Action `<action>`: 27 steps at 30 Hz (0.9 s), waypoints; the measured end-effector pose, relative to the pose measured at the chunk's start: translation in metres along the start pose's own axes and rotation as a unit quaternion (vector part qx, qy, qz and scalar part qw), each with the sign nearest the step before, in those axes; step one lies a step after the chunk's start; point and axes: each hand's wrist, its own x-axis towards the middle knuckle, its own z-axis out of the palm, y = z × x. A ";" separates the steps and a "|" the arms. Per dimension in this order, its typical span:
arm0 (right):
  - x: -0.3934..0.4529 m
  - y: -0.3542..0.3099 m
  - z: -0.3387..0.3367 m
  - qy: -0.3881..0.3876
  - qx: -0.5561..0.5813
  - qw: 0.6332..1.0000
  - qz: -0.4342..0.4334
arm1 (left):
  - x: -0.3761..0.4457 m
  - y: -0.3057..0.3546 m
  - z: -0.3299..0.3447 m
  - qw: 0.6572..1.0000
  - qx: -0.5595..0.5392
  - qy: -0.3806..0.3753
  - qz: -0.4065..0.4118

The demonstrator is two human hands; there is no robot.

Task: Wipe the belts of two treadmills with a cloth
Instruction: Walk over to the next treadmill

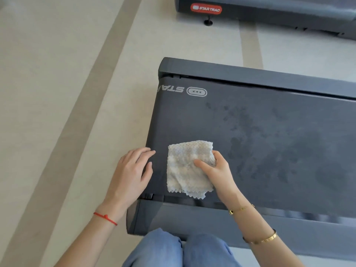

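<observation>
- The pale, waffle-textured square cloth (189,168) lay flat on the dark grey rubber belt (269,143) of the near treadmill, close to the belt's end and its near edge.
- The right hand (215,170) pinched the cloth's right edge, thumb on top and fingers curled round it: a closed grip on the cloth.
- The left hand (133,170) rested with relaxed, straight fingers at the belt's end, just left of the cloth, holding nothing.
- The belt's long axis ran off to the right of the grip, with darker mottled patches there; in my judgement the coming strokes would lead that way, and the right hand was the nearer.
- The second dark grey treadmill with a red logo badge (206,9) stood well apart across the pale floor (57,93).
</observation>
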 end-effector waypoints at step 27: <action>-0.390 -0.443 -0.005 -0.103 -0.001 0.994 -0.022 | -0.067 0.253 -0.554 0.987 0.030 0.104 -0.115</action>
